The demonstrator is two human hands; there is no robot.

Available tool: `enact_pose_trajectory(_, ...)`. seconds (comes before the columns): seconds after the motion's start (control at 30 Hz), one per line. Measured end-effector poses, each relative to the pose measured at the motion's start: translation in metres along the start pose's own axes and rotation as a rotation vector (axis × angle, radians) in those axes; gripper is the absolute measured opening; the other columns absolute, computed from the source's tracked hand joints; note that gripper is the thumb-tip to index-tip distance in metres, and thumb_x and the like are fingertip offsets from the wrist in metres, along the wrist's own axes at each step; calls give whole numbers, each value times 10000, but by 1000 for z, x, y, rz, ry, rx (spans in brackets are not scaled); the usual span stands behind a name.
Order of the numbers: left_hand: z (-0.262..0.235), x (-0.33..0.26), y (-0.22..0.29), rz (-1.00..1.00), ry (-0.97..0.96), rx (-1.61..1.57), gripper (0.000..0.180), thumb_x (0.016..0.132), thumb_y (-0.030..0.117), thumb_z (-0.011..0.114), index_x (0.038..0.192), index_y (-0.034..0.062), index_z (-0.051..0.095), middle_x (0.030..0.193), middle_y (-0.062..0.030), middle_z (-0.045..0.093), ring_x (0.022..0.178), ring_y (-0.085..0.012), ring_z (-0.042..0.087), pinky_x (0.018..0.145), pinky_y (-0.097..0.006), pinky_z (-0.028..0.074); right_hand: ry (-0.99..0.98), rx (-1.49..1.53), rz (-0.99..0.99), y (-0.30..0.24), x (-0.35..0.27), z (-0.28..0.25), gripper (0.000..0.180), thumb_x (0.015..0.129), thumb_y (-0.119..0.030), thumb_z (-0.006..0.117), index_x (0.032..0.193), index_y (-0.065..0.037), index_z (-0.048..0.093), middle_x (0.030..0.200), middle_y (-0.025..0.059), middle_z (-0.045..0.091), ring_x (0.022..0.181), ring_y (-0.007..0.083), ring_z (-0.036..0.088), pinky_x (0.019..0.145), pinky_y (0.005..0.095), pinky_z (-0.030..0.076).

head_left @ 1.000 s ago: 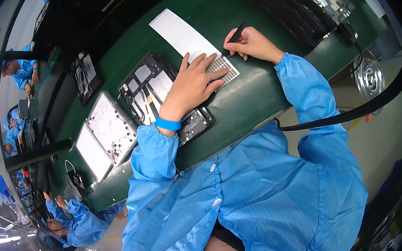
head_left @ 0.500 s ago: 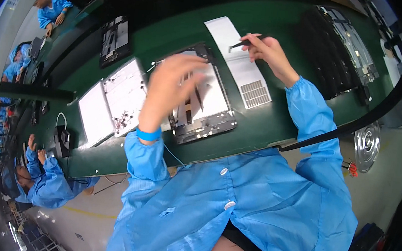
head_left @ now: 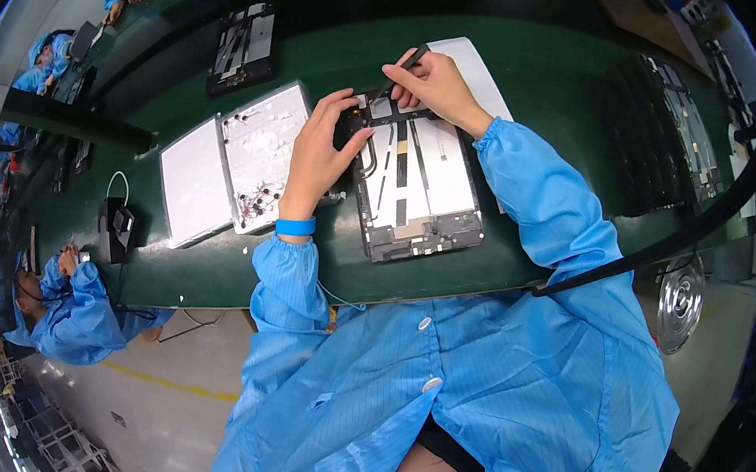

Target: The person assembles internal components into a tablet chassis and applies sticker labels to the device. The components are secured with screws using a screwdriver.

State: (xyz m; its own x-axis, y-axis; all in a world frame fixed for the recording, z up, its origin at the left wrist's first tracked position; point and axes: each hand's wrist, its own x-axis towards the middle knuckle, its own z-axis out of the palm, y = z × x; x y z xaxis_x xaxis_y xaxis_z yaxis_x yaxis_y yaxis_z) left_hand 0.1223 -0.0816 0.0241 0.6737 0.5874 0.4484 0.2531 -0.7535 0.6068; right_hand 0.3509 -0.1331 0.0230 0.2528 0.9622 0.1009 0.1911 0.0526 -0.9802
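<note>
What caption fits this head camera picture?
Left hand steadies an opened tablet while right hand works with a dark tool.

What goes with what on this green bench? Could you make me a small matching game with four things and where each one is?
Things:
1. left hand
2. right hand
3. white parts tray
4. opened tablet

Places or states:
a. pinching a thin dark tool
b. lying face down under both hands
c. resting on the tablet's upper left corner
d. left of the tablet, holding small dark bits

Pairs: 1-c, 2-a, 3-d, 4-b
</note>
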Motion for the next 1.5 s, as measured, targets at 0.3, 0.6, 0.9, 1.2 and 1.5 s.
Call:
enact_pose_trajectory(0.3, 2, -1, 2, 185, -37, 194, 245, 888, 137, 692, 1123, 65, 684, 1268, -113, 633, 1186, -339, 599, 972, -428, 488, -9, 13, -20, -1, -6, 1, 242, 974, -262, 681, 960, -24, 639, 759, 73, 697, 656, 123, 679, 569, 222, 522)
enact_pose_trajectory(0.6, -1, 11, 14, 291, -186, 408, 237, 931, 108, 606, 1146, 53, 688, 1226, -102, 662, 1268, -338, 544, 1099, -477, 390, 141, 98, -127, -10, -49, -101, 254, 988, -242, 648, 1095, -14, 680, 890, 100, 714, 737, 132, 676, 623, 249, 552)
enact_pose_trajectory(0.9, 99, 21, 118, 601, -596, 165, 395, 1004, 413, 530, 1317, 206, 652, 1453, -244, 485, 1335, -417, 467, 1167, -511, 317, 140, 27, 177, 55, -168, -168, 171, 946, -182, 707, 1020, -34, 667, 790, 28, 664, 645, 63, 604, 554, 204, 481)
enact_pose_trajectory(1.2, 115, 24, 128, 548, -782, 315, 460, 999, 523, 489, 1341, 262, 652, 1486, -229, 464, 1362, -434, 442, 1166, -528, 308, 86, -2, 189, 50, -170, -173, 196, 937, -223, 727, 992, -40, 685, 799, 43, 697, 615, 67, 577, 555, 205, 477)
enact_pose_trajectory(1.5, 111, 23, 121, 580, -771, 284, 459, 986, 501, 521, 1314, 219, 673, 1479, -236, 470, 1359, -435, 440, 1147, -521, 330, 194, 236, 167, 50, -150, -168, 215, 964, -238, 681, 958, -23, 666, 785, 31, 679, 693, 105, 667, 557, 222, 491)
